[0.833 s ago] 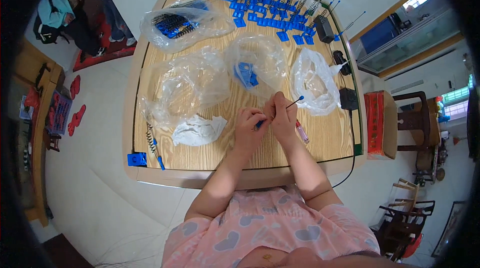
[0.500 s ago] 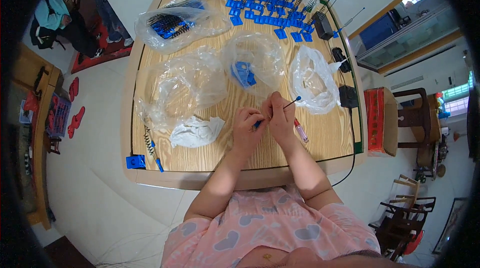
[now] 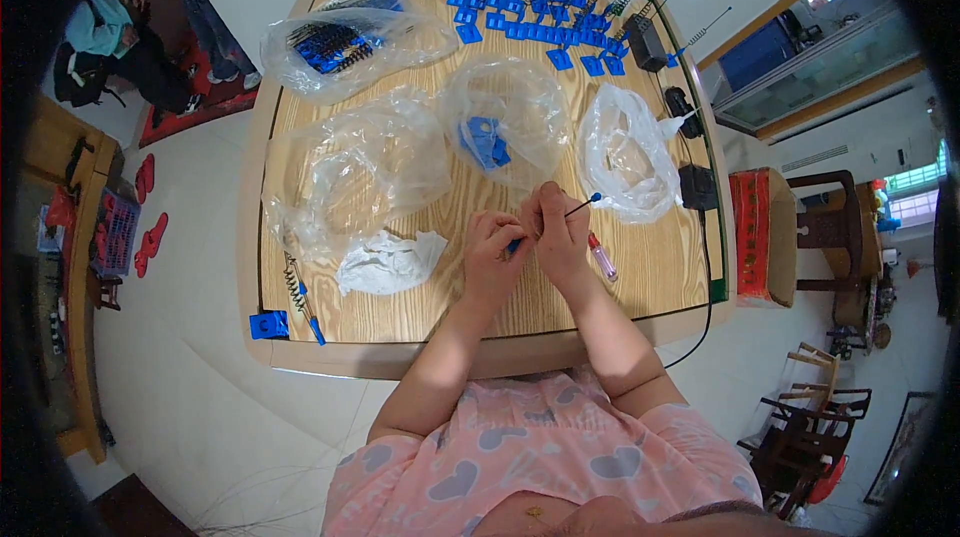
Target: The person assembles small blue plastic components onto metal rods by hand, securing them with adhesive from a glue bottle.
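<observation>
Close together near the middle of the table, my two hands work at one small piece. My left hand (image 3: 492, 255) is closed on a blue plastic part (image 3: 514, 246), of which only a bit shows between the fingers. My right hand (image 3: 558, 235) pinches a thin black rod with a blue ball tip (image 3: 596, 198) that sticks out to the right. Where rod and blue part meet is hidden by my fingers. Just right of my right hand lies a small screwdriver (image 3: 603, 261) with a clear pinkish handle.
Blue bases with upright springs (image 3: 540, 22) crowd the far side. Clear plastic bags (image 3: 350, 177) lie mid-table, one with blue pieces (image 3: 485, 143). A white tissue (image 3: 390, 265), a loose spring piece (image 3: 297, 287) and a blue base (image 3: 268, 325) sit left. Black adapters (image 3: 697, 187) stand right.
The whole view has shifted slightly. Both hands keep the same hold and nearly the same place.
</observation>
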`<state>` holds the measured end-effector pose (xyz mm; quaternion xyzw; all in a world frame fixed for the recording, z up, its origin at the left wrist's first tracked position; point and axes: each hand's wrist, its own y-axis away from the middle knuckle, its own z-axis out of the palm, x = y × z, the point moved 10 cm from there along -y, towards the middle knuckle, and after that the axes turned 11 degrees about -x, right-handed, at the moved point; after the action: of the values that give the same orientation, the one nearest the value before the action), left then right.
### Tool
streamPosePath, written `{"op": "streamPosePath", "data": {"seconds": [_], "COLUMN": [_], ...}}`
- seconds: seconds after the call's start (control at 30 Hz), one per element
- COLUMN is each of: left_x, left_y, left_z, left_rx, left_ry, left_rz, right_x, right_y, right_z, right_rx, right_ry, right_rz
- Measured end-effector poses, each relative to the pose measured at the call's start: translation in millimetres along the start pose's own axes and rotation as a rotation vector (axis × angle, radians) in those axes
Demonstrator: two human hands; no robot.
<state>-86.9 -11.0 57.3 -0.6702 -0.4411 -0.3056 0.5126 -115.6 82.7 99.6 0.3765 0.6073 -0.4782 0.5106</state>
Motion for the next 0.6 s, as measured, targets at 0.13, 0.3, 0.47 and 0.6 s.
{"op": "streamPosePath", "data": {"seconds": [0.13,0.3,0.47,0.6], "left_x": [1.5,4.7,4.8,4.3], "left_y": [0.4,-0.2,-1.5,-0.9], "left_z": [0.9,-1.7,-2.6,-3.9], "left_rx": [-0.026,-0.018,-0.009,0.015], "left_ry": [-0.035,-0.039,-0.024,-0.015], "left_rz": [0.015,0.044,0.017,0.032], "right_x": [-1.9,-2.7,-0.8,-7.7], "right_y": [0.1,-2.0,1.8,-2.3], "right_z": [0.9,0.3,0.7,3.2], "right_rx": [0.017,0.018,0.045,0.027], "right_ry": [-0.008,0.004,0.018,0.016], "right_rz": [0.012,-0.049,0.02,-0.042]}}
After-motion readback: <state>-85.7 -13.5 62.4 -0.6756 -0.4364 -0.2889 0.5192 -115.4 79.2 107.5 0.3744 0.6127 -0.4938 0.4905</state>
